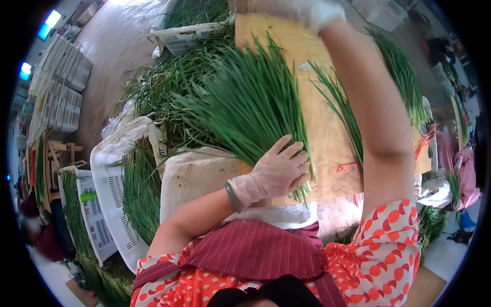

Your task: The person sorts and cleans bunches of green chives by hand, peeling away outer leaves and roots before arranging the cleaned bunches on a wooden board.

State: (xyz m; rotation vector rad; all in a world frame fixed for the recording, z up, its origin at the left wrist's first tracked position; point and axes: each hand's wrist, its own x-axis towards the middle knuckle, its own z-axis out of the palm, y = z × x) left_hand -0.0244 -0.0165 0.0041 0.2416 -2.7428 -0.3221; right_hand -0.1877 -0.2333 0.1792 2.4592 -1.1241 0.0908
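A large bunch of garlic chives [255, 97] lies on the wooden board [332, 179], its green leaves fanned toward the far left. My left hand [279, 171], in a thin pale glove, is wrapped over the stalk end, and the white cut ends stick out below the fingers. My right hand [319, 15], gloved too, reaches to the far edge of the board. Motion smears it, so its fingers and anything in them cannot be made out. Beneath my right forearm a thin handful of chives [340, 107] rests on the board.
Loose chives [169, 92] are heaped left of the board. White crates [110, 194] with chives stand at my left, another crate [189, 38] beyond the heap. A red tie [347, 167] lies on the board. More chives [401, 77] lie to the right. Stacked crates [64, 92] stand far left.
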